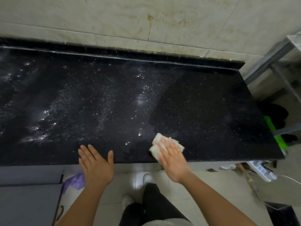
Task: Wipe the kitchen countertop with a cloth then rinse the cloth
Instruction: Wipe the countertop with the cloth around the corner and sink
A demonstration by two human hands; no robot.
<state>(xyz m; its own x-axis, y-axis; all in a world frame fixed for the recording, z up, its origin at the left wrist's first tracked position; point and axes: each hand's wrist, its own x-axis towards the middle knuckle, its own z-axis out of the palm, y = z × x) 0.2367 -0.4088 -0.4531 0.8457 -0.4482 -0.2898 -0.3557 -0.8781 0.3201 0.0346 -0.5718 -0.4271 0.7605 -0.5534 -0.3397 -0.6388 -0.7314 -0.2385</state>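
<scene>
Fingers (169, 145) of right hand (174, 159) straight and close together, pressed flat on top of cloth (157, 139), gripping nothing; palm hanging past front edge of countertop (211, 103). Cloth pale, folded into a small wad, lying on the dark stone just inside the front edge, right of centre, mostly under those fingers, with corners poking out beyond the fingertips and to either side. Left hand (96, 162) off to the left, well apart from cloth, also open: fingers (85, 154) straight and spread a little, thumb out, tips laid on the front edge, holding nothing. Farther in, black speckled surface streaked with wet smears and bright droplets across left and middle; duller, even patch just beyond the cloth toward the right end. At the back, low raised lip (130, 54) of the same black stone along the whole length. Behind it, pale tiled wall (97, 22) with brownish drip stains. Grey metal rack (275, 57) beside the far right corner.
</scene>
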